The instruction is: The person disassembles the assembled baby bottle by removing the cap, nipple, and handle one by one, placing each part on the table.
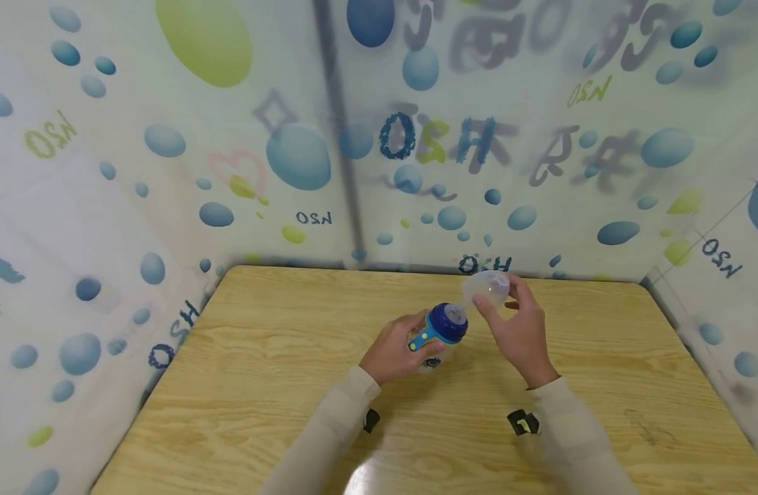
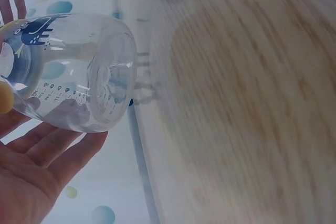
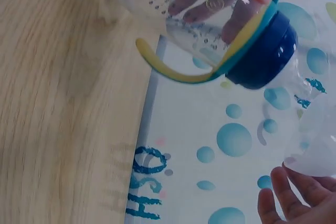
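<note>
A clear baby bottle [image 2: 68, 72] with printed measuring marks, a dark blue collar [image 3: 265, 51] and blue-and-yellow handles [image 3: 178, 74] is held tilted above the table. My left hand [image 1: 396, 349] grips it round the body, with its fingers curled beneath the clear wall in the left wrist view. The bottle's see-through nipple [image 1: 455, 314] points up and to the right. Close beside it, my right hand [image 1: 521, 337] pinches a translucent dome-shaped cap [image 1: 487, 287] between thumb and fingers. Cap and collar stand apart, and the nipple is uncovered.
Beneath both hands lies a wood-grain table [image 1: 261, 385]. Two small black pieces [image 1: 524, 422] are on it near the forearms. A wall covering [image 1: 292, 227] printed with blue and green drops rises behind the table's far edge and along its sides.
</note>
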The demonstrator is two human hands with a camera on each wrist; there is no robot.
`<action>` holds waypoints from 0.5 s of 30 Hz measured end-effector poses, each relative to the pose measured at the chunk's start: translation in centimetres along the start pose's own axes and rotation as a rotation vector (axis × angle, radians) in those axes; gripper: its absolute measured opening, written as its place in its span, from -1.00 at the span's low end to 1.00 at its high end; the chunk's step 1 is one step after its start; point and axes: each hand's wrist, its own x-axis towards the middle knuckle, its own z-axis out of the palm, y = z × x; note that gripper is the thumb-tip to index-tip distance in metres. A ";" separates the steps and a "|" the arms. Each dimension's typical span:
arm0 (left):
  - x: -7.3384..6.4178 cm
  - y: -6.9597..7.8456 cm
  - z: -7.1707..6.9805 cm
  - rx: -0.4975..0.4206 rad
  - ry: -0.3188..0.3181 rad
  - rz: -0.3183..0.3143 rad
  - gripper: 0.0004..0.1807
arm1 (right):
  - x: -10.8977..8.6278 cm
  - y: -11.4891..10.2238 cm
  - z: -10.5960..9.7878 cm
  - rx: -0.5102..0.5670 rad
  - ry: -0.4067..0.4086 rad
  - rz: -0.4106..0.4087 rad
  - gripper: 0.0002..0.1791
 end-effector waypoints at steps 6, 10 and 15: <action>0.0 0.0 -0.4 -0.011 0.008 0.020 -0.29 | 0.1 0.9 -0.8 -0.062 0.010 0.077 -0.39; 0.1 0.0 -0.4 -0.016 0.015 0.023 -0.30 | -0.4 1.9 -1.0 -0.130 -0.096 0.183 -0.31; -0.1 0.1 -0.6 -0.052 0.031 0.033 -0.32 | -1.2 3.1 -0.7 -0.250 -0.236 0.209 -0.24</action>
